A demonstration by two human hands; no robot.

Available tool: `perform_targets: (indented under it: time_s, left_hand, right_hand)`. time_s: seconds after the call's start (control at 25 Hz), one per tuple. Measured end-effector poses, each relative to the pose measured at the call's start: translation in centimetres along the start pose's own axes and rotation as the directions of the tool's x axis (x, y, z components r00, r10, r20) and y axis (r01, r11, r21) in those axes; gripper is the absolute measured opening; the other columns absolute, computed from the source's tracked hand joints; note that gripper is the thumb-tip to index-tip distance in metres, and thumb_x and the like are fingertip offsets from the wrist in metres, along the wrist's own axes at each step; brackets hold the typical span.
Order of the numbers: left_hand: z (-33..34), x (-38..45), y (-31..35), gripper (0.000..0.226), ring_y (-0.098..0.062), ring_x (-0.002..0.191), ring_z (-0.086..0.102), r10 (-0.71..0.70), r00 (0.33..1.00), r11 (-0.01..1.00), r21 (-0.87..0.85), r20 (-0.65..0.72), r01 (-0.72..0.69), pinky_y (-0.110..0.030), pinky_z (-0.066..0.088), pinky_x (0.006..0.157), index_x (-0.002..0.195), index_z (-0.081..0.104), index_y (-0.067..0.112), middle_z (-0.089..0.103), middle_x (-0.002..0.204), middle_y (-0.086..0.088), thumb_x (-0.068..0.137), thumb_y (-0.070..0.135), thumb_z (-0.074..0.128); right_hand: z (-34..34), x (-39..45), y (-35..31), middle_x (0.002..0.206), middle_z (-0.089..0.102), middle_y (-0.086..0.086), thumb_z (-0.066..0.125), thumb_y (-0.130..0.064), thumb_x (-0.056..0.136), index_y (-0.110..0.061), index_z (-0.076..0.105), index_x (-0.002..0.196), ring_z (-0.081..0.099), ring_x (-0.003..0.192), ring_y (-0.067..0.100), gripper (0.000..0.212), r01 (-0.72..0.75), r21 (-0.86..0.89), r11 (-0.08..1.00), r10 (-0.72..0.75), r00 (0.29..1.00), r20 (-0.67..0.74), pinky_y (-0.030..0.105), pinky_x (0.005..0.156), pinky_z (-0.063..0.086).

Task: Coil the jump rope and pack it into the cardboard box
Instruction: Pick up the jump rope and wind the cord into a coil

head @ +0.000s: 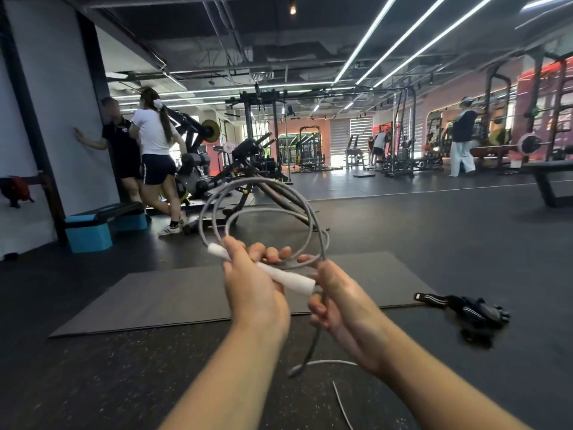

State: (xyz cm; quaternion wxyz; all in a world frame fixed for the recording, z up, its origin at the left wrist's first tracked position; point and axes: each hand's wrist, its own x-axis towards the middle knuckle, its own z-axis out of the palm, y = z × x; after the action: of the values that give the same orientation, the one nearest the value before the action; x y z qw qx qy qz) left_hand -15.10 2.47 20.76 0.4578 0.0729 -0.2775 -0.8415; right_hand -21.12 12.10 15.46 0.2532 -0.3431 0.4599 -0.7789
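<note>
At the centre of the frame, the left hand (248,287) is closed around a white plastic jump-rope handle (286,277), which slants down to the right. Grey cord loops of the jump rope (269,209) rise above both hands in several rings. The right hand (338,301) grips a strand of the same cord, whose loose tail hangs down toward the dark speckled rubber floor (108,377). Beneath the hands lies a flat grey exercise mat (161,299). A pair of black gloves (474,315) rests on the floor at right.
</note>
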Motion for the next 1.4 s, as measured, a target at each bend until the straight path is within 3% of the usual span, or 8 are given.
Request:
perform_targets:
  time_s: [0.28,0.4,0.48,0.6,0.68,0.72,0.92,1.4]
  left_hand:
    - [-1.5,-2.1,-3.0,0.051,-0.028,0.106,0.071,-0.133,0.991,0.962,0.238,-0.025,0.135,-0.042,0.049,0.094,0.101,0.072,0.013,0.079,0.103,-0.010,0.106,0.047,0.035]
    - [-2.8,-1.6,-2.5,0.023,-0.024,0.112,0.064,-0.221,0.971,0.905,0.352,-0.095,0.240,-0.041,0.047,0.086,0.113,0.062,0.017,0.072,0.116,-0.003,0.096,0.032,0.064]
    - [-3.9,-0.8,-1.1,0.076,-0.025,0.121,0.053,-0.123,0.972,0.804,0.554,-0.200,0.216,-0.043,0.046,0.091,0.143,0.040,0.019,0.052,0.137,-0.007,0.079,0.019,0.081]
    - [-3.1,0.1,3.0,0.118,-0.024,0.151,0.018,0.322,0.836,0.125,0.855,0.444,-0.503,-0.045,0.023,0.120,0.159,0.005,0.034,0.015,0.164,-0.002,0.072,0.016,0.083]
    - [0.1,0.0,4.8,0.120,-0.016,0.156,-0.001,-0.053,0.483,-0.416,0.421,0.874,-0.806,-0.043,0.004,0.125,0.159,-0.003,0.037,0.005,0.169,0.006,0.073,0.030,0.080]
    - [1.7,-0.1,4.9,0.118,-0.015,0.156,0.001,-0.290,0.425,-0.472,0.258,0.858,-0.843,-0.042,-0.001,0.126,0.159,-0.005,0.037,0.010,0.169,0.007,0.075,0.037,0.078]
    - [4.9,0.3,3.5,0.074,-0.011,0.085,0.068,-0.675,0.557,-0.163,0.639,0.484,-0.752,-0.030,0.055,0.076,0.129,0.047,0.029,0.070,0.104,0.009,0.069,0.043,0.089]
    - [1.2,-0.3,1.3,0.025,-0.014,0.048,0.012,-0.551,0.750,0.337,0.920,0.366,-0.201,-0.028,0.009,0.047,0.085,0.079,0.021,0.033,0.048,0.005,0.071,0.040,0.087]
  right_hand:
    - [1.8,1.5,-0.7,0.049,0.056,-0.006,0.064,-0.034,0.096,-0.009,0.068,0.084,0.046,0.041,0.000,0.028,0.169,-0.192,0.967,-0.228,0.909,-0.349,0.012,0.040,0.035]
    - [-0.3,2.0,-3.0,0.065,0.070,0.016,0.060,-0.025,0.099,-0.004,0.066,0.077,0.051,0.041,0.000,0.032,0.239,-0.481,0.844,-0.376,0.903,-0.210,0.011,0.045,0.037]
    - [-1.6,1.9,-5.3,0.064,0.070,0.011,0.058,-0.021,0.101,0.001,0.064,0.076,0.053,0.044,0.000,0.034,0.263,-0.691,0.673,-0.398,0.916,-0.039,0.013,0.050,0.039]
    - [-3.0,1.9,-7.9,0.063,0.069,0.001,0.059,-0.027,0.100,-0.012,0.064,0.074,0.057,0.054,0.004,0.030,0.267,-0.878,0.396,-0.207,0.958,0.198,0.021,0.057,0.045]
    - [-2.9,1.9,-8.8,0.062,0.067,-0.006,0.062,-0.031,0.097,-0.020,0.063,0.074,0.059,0.056,0.002,0.026,0.300,-0.936,0.183,-0.075,0.954,0.291,0.021,0.059,0.046]
    - [-2.6,2.0,-9.2,0.063,0.066,-0.009,0.063,-0.032,0.096,-0.021,0.063,0.075,0.059,0.057,0.001,0.023,0.321,-0.944,0.072,-0.037,0.947,0.319,0.021,0.060,0.045]
    - [-1.3,2.4,-11.2,0.067,0.062,-0.010,0.071,-0.027,0.087,-0.030,0.062,0.072,0.054,0.059,0.002,0.017,0.391,-0.910,-0.136,0.036,0.920,0.390,0.015,0.055,0.037]
    - [0.0,2.7,-12.0,0.072,0.066,0.012,0.082,-0.029,0.079,-0.027,0.035,0.104,0.043,0.048,0.008,0.053,0.373,-0.926,0.050,-0.047,0.927,0.371,0.024,0.050,0.044]
